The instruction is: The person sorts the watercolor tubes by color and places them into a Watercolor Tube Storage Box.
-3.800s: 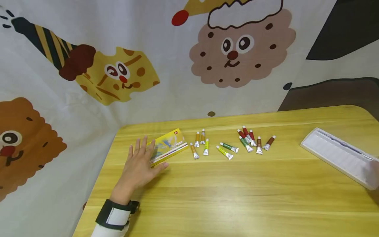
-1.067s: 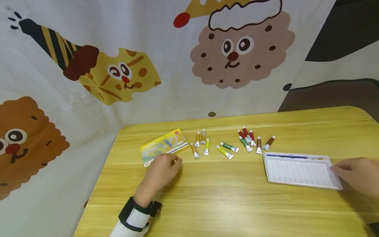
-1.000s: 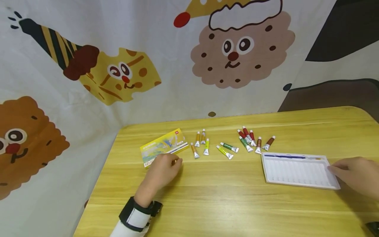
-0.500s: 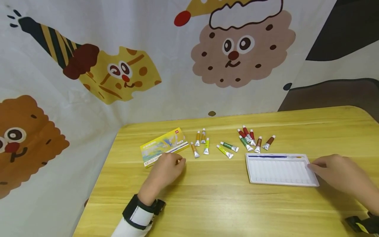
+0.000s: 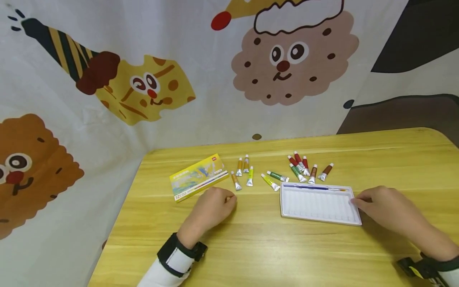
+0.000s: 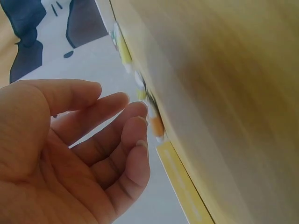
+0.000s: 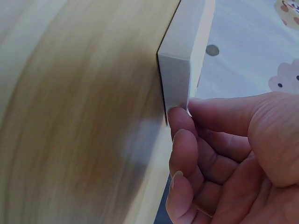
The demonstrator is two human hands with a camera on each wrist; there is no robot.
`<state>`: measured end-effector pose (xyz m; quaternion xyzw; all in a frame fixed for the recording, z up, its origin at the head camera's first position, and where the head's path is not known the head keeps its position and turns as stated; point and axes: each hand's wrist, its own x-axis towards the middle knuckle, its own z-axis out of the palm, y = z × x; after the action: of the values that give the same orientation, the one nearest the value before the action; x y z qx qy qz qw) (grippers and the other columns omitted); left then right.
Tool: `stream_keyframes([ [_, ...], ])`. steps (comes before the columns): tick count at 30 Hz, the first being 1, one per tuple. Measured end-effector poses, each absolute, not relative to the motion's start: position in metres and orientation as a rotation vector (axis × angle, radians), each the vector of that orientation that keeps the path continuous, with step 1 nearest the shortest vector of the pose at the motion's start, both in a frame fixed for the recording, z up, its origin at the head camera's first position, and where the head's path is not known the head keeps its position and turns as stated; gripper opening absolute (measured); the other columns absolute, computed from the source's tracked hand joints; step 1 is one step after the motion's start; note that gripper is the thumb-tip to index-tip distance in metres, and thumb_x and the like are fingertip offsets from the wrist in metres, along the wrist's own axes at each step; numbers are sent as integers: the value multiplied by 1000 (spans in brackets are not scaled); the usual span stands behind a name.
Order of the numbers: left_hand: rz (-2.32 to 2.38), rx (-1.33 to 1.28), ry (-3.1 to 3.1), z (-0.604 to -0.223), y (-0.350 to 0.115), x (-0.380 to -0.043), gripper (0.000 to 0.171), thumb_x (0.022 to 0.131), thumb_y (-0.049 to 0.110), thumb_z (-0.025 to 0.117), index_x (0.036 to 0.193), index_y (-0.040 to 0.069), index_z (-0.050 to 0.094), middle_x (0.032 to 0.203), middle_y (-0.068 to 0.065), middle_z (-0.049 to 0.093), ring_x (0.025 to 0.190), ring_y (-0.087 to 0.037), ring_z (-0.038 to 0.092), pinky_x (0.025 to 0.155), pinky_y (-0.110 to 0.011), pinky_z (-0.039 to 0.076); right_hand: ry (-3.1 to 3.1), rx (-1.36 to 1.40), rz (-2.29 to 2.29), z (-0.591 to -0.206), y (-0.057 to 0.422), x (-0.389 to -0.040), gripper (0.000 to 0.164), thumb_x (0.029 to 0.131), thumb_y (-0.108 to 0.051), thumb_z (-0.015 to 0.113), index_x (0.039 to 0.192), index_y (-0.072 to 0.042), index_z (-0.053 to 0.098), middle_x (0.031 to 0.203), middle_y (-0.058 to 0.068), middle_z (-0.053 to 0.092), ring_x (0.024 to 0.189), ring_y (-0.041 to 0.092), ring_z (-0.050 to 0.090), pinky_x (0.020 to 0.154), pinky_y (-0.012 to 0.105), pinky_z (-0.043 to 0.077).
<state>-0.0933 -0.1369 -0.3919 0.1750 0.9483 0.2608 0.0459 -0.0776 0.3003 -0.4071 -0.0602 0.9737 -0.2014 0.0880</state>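
My right hand (image 5: 385, 209) pinches the right end of a white compartmented paint tray (image 5: 319, 205), thumb on top; the right wrist view shows fingertips at the tray's side wall (image 7: 175, 81). A blue-handled paintbrush (image 5: 312, 187) lies in its back slot. The tray's back left corner is close to a lime paint tube (image 5: 270, 182) and a green paint tube (image 5: 277, 176); I cannot tell whether they touch. My left hand (image 5: 213, 207) rests near a yellow paint box (image 5: 197, 177), its fingers loosely curled and holding nothing in the left wrist view.
Orange and yellow paint tubes (image 5: 250, 176) lie right of the box. Several red, green and brown tubes (image 5: 297, 173) lie behind the tray. The wooden table (image 5: 251, 247) meets a cartoon-printed cloth (image 5: 211, 119) at its back edge.
My right hand has slid the tray leftward along the table, up to the lime and green tubes. My left hand has come off the box and shifted slightly right.
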Motion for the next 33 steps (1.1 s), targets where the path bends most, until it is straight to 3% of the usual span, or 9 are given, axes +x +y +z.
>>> stream_keyframes([
  [3, 794, 530, 2877, -392, -133, -92, 46, 102, 18, 62, 59, 21, 48, 52, 12, 30, 45, -2, 33, 44, -22, 27, 2887, -187, -609, -406, 292, -79, 20, 96, -13, 74, 99, 7, 78, 83, 9, 72, 68, 20, 52, 60, 35, 39],
  [17, 768, 557, 2858, -392, -120, -91, 34, 102, 22, 64, 69, 18, 68, 54, 9, 41, 48, -5, 41, 46, -24, 33, 2899, -270, -630, -406, 259, -79, 13, 95, -14, 74, 94, -2, 80, 79, 0, 69, 67, 16, 51, 62, 35, 42],
  [24, 747, 582, 2835, -390, -114, -90, 36, 103, 21, 65, 67, 18, 66, 55, 8, 42, 49, -6, 42, 47, -25, 34, 2891, -288, -649, -405, 247, -78, 12, 95, -14, 75, 94, -3, 80, 78, -1, 69, 67, 15, 51, 61, 34, 41],
  [33, 704, 611, 2775, -390, -107, -90, 26, 103, 22, 68, 81, 13, 77, 60, 7, 51, 54, -7, 46, 52, -25, 37, 2853, -269, -678, -404, 232, -77, 13, 96, -18, 76, 91, -6, 80, 75, -3, 66, 65, 16, 50, 60, 33, 39],
])
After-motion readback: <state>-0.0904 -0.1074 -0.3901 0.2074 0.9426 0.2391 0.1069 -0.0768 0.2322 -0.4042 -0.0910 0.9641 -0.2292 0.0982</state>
